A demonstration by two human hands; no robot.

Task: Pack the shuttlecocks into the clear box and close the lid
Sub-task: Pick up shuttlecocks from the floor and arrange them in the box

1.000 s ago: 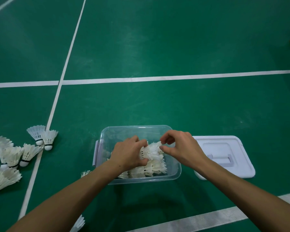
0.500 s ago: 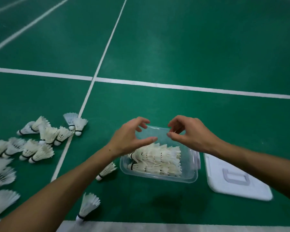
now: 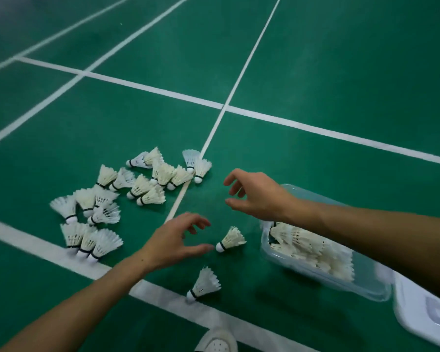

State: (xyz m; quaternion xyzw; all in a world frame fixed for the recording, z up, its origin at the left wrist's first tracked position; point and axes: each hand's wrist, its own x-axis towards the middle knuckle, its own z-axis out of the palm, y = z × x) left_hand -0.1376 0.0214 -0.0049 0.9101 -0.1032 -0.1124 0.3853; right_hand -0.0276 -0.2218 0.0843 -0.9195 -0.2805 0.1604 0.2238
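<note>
A white perforated shoe toe (image 3: pixel 217 342) is cut off at the bottom edge. On the green court floor (image 3: pixel 341 72), the left hand (image 3: pixel 174 241), fingers spread and holding nothing, reaches toward a lone white feathered shuttlecock (image 3: pixel 230 240), likely the next pick. The right hand (image 3: pixel 255 195) hovers released, its forearm hiding part of the clear plastic box (image 3: pixel 366 288), already partly filled. The white plastic lid (image 3: pixel 422 316) lies off, cropped at right. A scattered pile of feathered shuttlecocks (image 3: pixel 127 194) waits farther left.

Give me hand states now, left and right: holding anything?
Left hand: open, empty, thumb tip close to the cork of a loose shuttlecock on the floor.
Right hand: open, empty, above the floor beside the clear box.
</note>
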